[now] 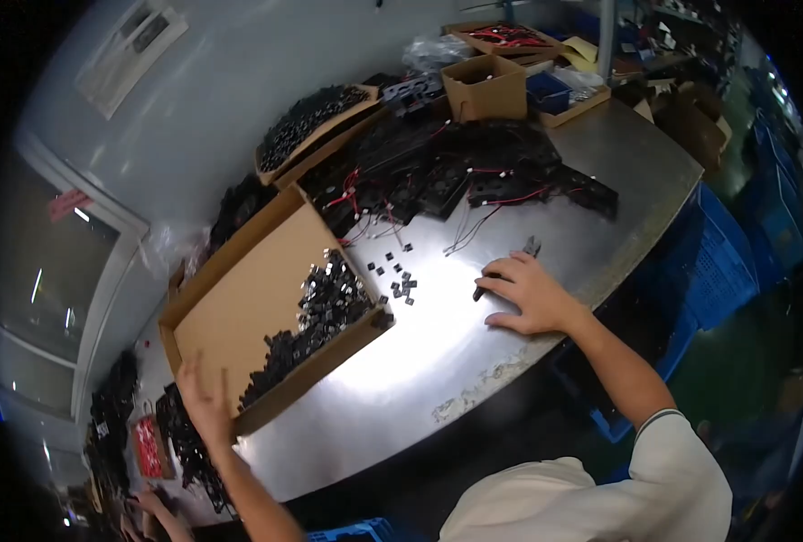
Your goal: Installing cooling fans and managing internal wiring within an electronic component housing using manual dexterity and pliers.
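My left hand (205, 402) is at the near left corner of a shallow cardboard tray (230, 271), fingers spread and slightly blurred. Small black parts (325, 307) with shiny metal bits are heaped along the tray's right and near sides. Over the bright metal table, my right hand (532, 296) curls around what looks like a pair of pliers; its grey jaws (532, 246) stick out past the fingers, and a dark handle end shows on the left. The palm hides the rest of the tool. Several loose black parts (403, 287) lie between tray and right hand.
Black housings (438, 172) with red and black wires are piled behind. Further back stand a cardboard box (485, 88) and a carton of black parts (316, 126). Blue crates (713, 257) stand beyond the table's right edge. Another person's hand (149, 499) shows lower left.
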A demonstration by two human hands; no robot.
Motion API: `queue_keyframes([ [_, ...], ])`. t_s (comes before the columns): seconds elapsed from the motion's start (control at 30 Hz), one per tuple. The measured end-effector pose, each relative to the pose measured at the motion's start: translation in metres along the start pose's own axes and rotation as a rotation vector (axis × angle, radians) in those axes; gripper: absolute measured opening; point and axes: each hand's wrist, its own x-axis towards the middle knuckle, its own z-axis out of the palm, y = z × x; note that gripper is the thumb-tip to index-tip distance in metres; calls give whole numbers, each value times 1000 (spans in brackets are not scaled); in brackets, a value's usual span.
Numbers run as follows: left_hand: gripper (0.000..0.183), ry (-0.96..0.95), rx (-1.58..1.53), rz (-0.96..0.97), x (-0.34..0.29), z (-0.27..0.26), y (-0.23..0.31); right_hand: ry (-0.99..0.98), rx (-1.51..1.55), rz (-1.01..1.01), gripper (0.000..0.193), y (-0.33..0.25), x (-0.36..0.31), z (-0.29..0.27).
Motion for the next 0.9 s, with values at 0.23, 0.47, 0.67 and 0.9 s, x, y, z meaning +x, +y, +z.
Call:
queue_keyframes([
  [0.23,46,-355,-419,288,108,161,183,63,60,61,58,11,-3,6],
  [0.47,76,-529,-137,316,215,271,288,84,283,167,42,9,-5,-2],
  [0.67,47,-305,27,342,221,312,301,127,369,135,35,23,-3,13],
  [0.9,26,141,-1168,-179,234,196,264,218,298,155,35,27,-6,22],
])
